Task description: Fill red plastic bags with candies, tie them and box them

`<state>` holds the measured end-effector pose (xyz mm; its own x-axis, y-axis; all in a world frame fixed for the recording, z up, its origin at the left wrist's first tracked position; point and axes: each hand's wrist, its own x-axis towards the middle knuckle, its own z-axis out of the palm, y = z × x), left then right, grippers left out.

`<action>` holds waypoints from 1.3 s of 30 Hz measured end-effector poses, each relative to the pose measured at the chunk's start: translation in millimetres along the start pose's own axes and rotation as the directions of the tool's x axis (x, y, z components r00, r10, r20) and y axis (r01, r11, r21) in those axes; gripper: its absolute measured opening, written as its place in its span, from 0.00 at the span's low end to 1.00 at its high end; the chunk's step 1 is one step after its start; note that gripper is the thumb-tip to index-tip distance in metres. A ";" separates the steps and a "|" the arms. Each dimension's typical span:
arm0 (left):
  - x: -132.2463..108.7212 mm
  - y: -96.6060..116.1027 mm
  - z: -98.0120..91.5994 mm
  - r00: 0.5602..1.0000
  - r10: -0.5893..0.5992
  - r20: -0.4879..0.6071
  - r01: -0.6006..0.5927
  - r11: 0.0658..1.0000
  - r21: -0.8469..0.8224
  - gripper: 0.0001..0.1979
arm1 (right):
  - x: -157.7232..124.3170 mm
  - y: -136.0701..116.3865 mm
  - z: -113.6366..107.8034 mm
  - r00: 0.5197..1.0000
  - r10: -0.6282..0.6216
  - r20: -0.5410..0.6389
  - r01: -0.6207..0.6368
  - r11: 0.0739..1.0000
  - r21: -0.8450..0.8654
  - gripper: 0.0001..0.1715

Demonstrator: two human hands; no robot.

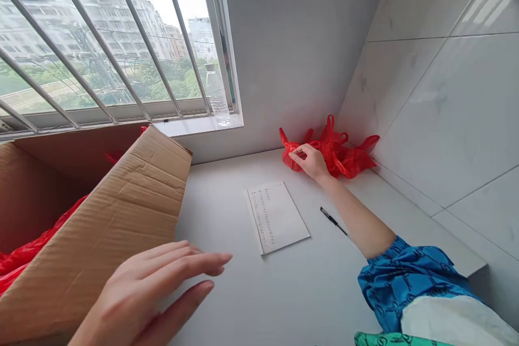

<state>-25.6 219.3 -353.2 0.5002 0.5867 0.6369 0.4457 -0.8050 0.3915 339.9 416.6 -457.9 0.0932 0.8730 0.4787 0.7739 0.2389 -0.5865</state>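
**Right hand on red bags, far right corner**

Right hand [311, 162]: fingers curled, pinching the left edge of the red bags [348, 158], which sit on the counter [284, 292] against the far wall.
Left hand [150, 292]: fingers straight and loosely spread, holding nothing, near the cardboard box [113, 216]; contact unclear.
Paper sheet [278, 216] and pen [333, 220] lie between the hands.

Blue, perhaps logo-printed sleeve [409, 275]

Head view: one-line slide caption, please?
Right hand pinches red plastic bags in the corner; left hand open by the cardboard box.
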 end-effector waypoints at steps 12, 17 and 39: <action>43.3 -76.3 117.0 0.935 -0.352 0.039 0.342 0.926 0.161 0.13 | -91.9 -41.6 25.1 0.911 -0.297 0.287 0.256 0.951 0.172 0.23; 50.0 -96.8 145.1 0.884 -0.325 0.337 0.220 0.923 0.315 0.11 | -102.6 -44.3 30.3 0.941 -0.267 0.206 0.263 0.964 0.046 0.19; 40.4 -99.7 137.4 0.952 -0.240 0.191 0.169 0.930 0.327 0.17 | -115.8 -50.4 10.2 0.979 -0.112 0.169 0.108 0.994 0.031 0.19</action>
<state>52.2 335.4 -457.7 0.5111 0.7684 0.3852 0.7415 -0.6208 0.2544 283.8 307.7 -490.5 -0.1013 0.9001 0.4236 0.7595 0.3450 -0.5515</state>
